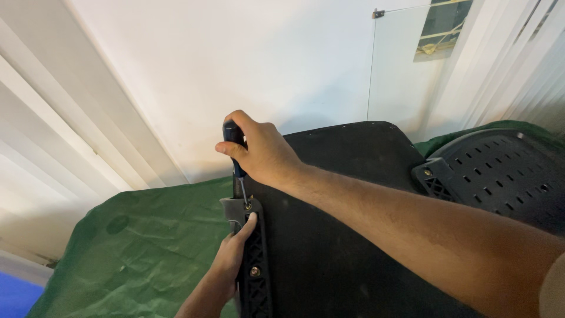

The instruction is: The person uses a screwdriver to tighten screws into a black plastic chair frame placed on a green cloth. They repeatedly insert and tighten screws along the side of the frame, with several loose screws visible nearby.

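Right hand (pixel 262 150) at frame centre, fist closed round dark handle of screwdriver (pixel 235 154); shaft runs nearly straight down, slight tilt toward lower right, tip seated in top screw (pixel 248 206) on black ribbed bracket (pixel 256 265). Screw sits directly below right hand, so tool's long axis = near vertical in frame, in line w/ bracket's own length.

Left hand (pixel 234 250) coming up from bottom centre, curled against bracket's left edge, one fingertip touching just beside top screw; partly closed, bracing rather than wrapped round anything, as far as visible. Closer to screw than right hand, which stands off by length of shaft.

Second screw (pixel 255 271) lower on same bracket, below left hand's fingertip, untouched. Bracket lies along left edge of black seat panel (pixel 341 235), filling centre-to-lower-right. Perforated black shell (pixel 500 171) at right edge, w/ another ribbed bracket on its left side. Green cloth (pixel 135 247) spread under all, lower left. White wall (pixel 235 59) behind, glass pane upper right
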